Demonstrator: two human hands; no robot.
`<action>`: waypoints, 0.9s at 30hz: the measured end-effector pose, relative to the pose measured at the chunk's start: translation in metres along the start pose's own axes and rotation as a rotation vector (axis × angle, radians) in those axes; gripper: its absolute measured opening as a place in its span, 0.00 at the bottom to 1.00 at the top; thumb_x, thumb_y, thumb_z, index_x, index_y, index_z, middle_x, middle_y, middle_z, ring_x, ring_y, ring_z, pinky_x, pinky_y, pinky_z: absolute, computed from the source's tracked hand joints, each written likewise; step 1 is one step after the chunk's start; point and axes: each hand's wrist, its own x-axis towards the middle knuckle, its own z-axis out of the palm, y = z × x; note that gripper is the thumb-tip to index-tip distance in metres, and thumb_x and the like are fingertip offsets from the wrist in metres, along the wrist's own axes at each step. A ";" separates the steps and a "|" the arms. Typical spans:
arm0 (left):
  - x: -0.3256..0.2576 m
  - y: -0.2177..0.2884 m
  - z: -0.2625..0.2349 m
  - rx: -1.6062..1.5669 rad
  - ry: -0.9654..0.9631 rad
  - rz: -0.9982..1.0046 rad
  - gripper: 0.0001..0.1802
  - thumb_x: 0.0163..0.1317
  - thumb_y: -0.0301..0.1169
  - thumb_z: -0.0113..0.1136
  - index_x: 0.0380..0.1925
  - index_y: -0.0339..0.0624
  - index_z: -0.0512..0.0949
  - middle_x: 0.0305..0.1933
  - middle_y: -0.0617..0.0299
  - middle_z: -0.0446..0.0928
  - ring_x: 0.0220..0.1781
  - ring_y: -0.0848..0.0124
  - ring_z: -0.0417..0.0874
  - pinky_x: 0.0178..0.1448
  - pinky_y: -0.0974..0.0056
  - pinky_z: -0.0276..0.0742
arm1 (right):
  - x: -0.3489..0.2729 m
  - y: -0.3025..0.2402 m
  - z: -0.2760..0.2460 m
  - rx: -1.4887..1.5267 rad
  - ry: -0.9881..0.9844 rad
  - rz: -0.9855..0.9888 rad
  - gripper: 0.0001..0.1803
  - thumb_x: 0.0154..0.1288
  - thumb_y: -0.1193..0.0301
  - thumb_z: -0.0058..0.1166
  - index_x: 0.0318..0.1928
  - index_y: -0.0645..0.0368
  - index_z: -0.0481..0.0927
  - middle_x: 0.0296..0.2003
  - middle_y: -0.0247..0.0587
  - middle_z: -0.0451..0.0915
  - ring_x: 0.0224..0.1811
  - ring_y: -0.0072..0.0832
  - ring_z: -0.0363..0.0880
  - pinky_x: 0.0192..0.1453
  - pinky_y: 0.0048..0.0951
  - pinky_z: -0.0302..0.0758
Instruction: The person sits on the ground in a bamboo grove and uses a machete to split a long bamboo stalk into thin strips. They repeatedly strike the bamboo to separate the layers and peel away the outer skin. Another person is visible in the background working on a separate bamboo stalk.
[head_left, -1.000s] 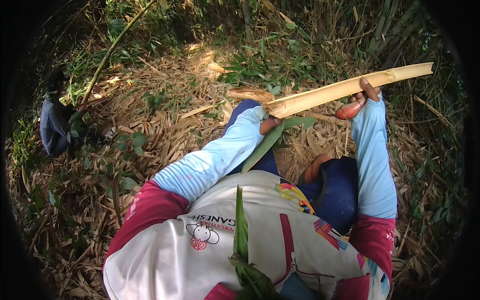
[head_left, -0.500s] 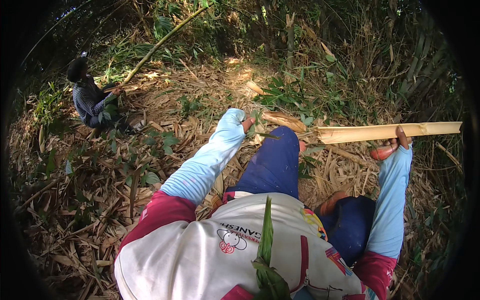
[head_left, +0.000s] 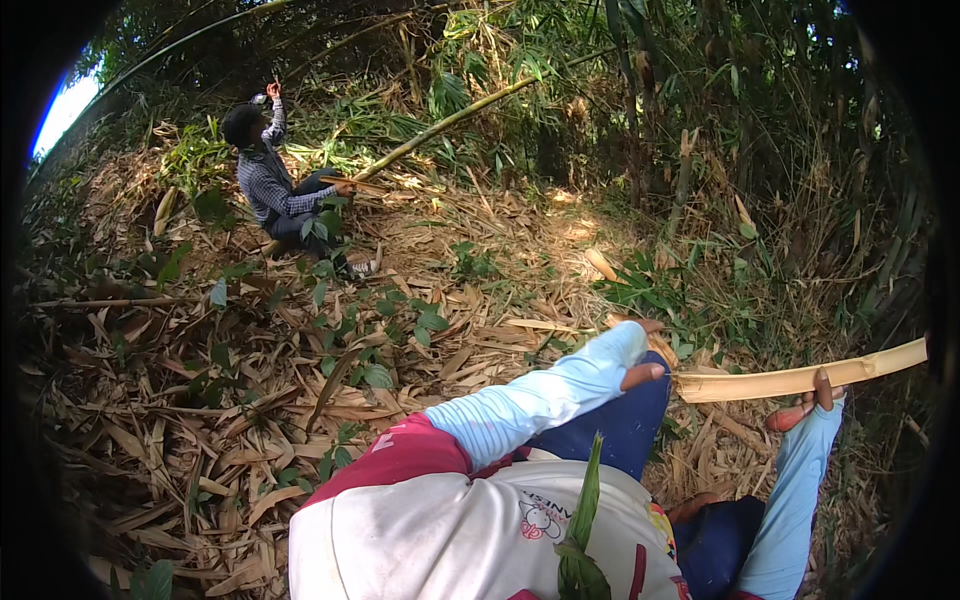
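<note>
In my right hand is a long pale split bamboo strip, gripped near its right half with one finger laid across its face. A rounded reddish-orange thing shows against that hand; what it is I cannot make out. My left hand, in a light blue sleeve, hovers over or touches my raised knee, close to the strip's left end. Its thumb stands apart from the fingers and no object shows in it. Partly behind this hand lies a brown bamboo sheath or piece.
Dry bamboo leaves cover the ground, with small green plants among them. At the far left another person sits beside a long slanting bamboo pole, one arm raised. Dense bamboo stems stand at the back right.
My view has turned left, so the scene has shifted right and down. My left hand has come right over the knee, nearer the strip. The other person has raised an arm.
</note>
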 end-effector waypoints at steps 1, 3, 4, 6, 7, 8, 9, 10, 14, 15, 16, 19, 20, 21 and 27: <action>0.003 0.009 0.011 -0.047 -0.056 -0.034 0.40 0.62 0.38 0.66 0.68 0.28 0.61 0.63 0.38 0.72 0.68 0.52 0.72 0.72 0.57 0.64 | -0.011 -0.007 0.021 0.024 0.003 0.011 0.17 0.63 0.62 0.62 0.42 0.54 0.67 0.20 0.25 0.66 0.16 0.13 0.60 0.18 0.16 0.62; 0.010 0.029 0.027 -0.128 -0.152 -0.088 0.38 0.63 0.38 0.65 0.67 0.31 0.62 0.60 0.41 0.75 0.64 0.55 0.75 0.69 0.58 0.67 | -0.010 -0.001 0.017 0.026 -0.041 0.033 0.18 0.63 0.62 0.61 0.42 0.54 0.67 0.19 0.25 0.64 0.17 0.15 0.62 0.20 0.16 0.65; 0.012 0.032 0.033 -0.158 -0.182 -0.119 0.37 0.63 0.38 0.65 0.67 0.32 0.63 0.58 0.43 0.76 0.62 0.57 0.76 0.67 0.59 0.69 | -0.009 -0.001 0.019 0.039 -0.066 0.037 0.17 0.63 0.62 0.61 0.42 0.54 0.67 0.19 0.25 0.64 0.17 0.15 0.63 0.21 0.17 0.67; 0.004 0.044 0.026 -0.187 -0.189 -0.213 0.26 0.66 0.38 0.63 0.60 0.37 0.71 0.47 0.51 0.79 0.51 0.65 0.78 0.57 0.61 0.73 | -0.015 -0.009 0.039 0.046 -0.136 0.105 0.20 0.63 0.63 0.61 0.47 0.55 0.66 0.22 0.26 0.64 0.22 0.17 0.67 0.28 0.22 0.74; 0.003 0.049 0.021 -0.176 -0.180 -0.204 0.24 0.66 0.37 0.63 0.58 0.38 0.73 0.45 0.52 0.79 0.49 0.66 0.78 0.55 0.61 0.73 | -0.020 -0.010 0.052 0.069 -0.098 0.070 0.18 0.63 0.63 0.60 0.45 0.55 0.66 0.22 0.27 0.64 0.20 0.16 0.65 0.26 0.20 0.74; 0.001 0.050 0.019 -0.170 -0.172 -0.194 0.22 0.66 0.37 0.63 0.55 0.39 0.75 0.43 0.53 0.80 0.48 0.67 0.78 0.53 0.62 0.72 | -0.024 -0.010 0.064 0.088 -0.059 0.035 0.17 0.64 0.62 0.59 0.43 0.55 0.66 0.23 0.27 0.64 0.18 0.16 0.64 0.24 0.18 0.74; 0.001 0.055 0.017 -0.118 -0.132 -0.192 0.17 0.66 0.36 0.63 0.50 0.38 0.76 0.39 0.55 0.80 0.45 0.68 0.79 0.50 0.62 0.72 | -0.010 -0.001 0.054 0.068 -0.078 0.018 0.18 0.64 0.62 0.60 0.45 0.55 0.66 0.23 0.28 0.65 0.19 0.16 0.65 0.24 0.18 0.74; 0.000 0.059 0.015 -0.125 -0.134 -0.227 0.17 0.66 0.37 0.63 0.48 0.38 0.77 0.38 0.55 0.80 0.44 0.68 0.79 0.49 0.62 0.73 | 0.003 0.007 0.042 0.045 -0.090 0.003 0.19 0.63 0.62 0.60 0.47 0.56 0.66 0.24 0.29 0.65 0.19 0.17 0.66 0.24 0.18 0.73; -0.011 0.070 -0.008 -0.101 -0.076 -0.378 0.18 0.62 0.38 0.66 0.45 0.38 0.77 0.35 0.55 0.79 0.39 0.66 0.80 0.45 0.61 0.73 | 0.026 0.030 0.048 0.050 -0.157 0.013 0.21 0.63 0.62 0.60 0.49 0.57 0.66 0.25 0.31 0.66 0.20 0.19 0.67 0.23 0.19 0.72; -0.011 0.066 -0.008 -0.082 -0.089 -0.378 0.19 0.61 0.39 0.67 0.46 0.38 0.77 0.34 0.54 0.79 0.40 0.65 0.80 0.45 0.61 0.73 | 0.027 0.031 0.053 0.055 -0.163 0.021 0.21 0.63 0.62 0.60 0.49 0.57 0.66 0.25 0.31 0.66 0.20 0.19 0.67 0.23 0.20 0.72; -0.012 0.061 -0.011 -0.062 -0.101 -0.381 0.20 0.60 0.39 0.68 0.47 0.38 0.77 0.34 0.54 0.80 0.40 0.65 0.80 0.45 0.61 0.74 | 0.026 0.032 0.061 0.065 -0.170 0.032 0.21 0.63 0.62 0.60 0.49 0.57 0.66 0.25 0.31 0.66 0.20 0.19 0.67 0.23 0.20 0.72; -0.020 0.047 -0.009 0.028 0.013 -0.240 0.24 0.57 0.39 0.69 0.49 0.36 0.76 0.33 0.53 0.80 0.39 0.64 0.83 0.44 0.62 0.75 | 0.025 0.032 0.074 0.069 -0.172 0.059 0.21 0.63 0.62 0.60 0.49 0.57 0.66 0.25 0.30 0.66 0.20 0.19 0.66 0.24 0.20 0.72; -0.020 0.047 -0.011 0.052 0.029 -0.258 0.24 0.57 0.39 0.69 0.48 0.35 0.76 0.32 0.53 0.80 0.37 0.65 0.83 0.42 0.63 0.75 | 0.024 0.033 0.075 0.072 -0.171 0.069 0.21 0.63 0.62 0.60 0.49 0.57 0.66 0.25 0.30 0.66 0.20 0.19 0.66 0.24 0.20 0.72; -0.022 0.047 -0.012 0.075 0.041 -0.275 0.23 0.58 0.39 0.69 0.46 0.35 0.76 0.31 0.54 0.80 0.36 0.67 0.83 0.41 0.63 0.76 | 0.024 0.034 0.076 0.071 -0.175 0.076 0.21 0.63 0.62 0.60 0.49 0.57 0.66 0.25 0.30 0.65 0.20 0.19 0.66 0.24 0.20 0.72; -0.020 0.039 -0.012 -0.078 -0.033 -0.439 0.21 0.60 0.40 0.67 0.45 0.34 0.77 0.29 0.57 0.79 0.33 0.69 0.82 0.39 0.63 0.75 | 0.018 0.039 0.082 0.082 -0.195 0.116 0.21 0.63 0.62 0.59 0.49 0.57 0.66 0.24 0.30 0.65 0.20 0.19 0.65 0.24 0.21 0.73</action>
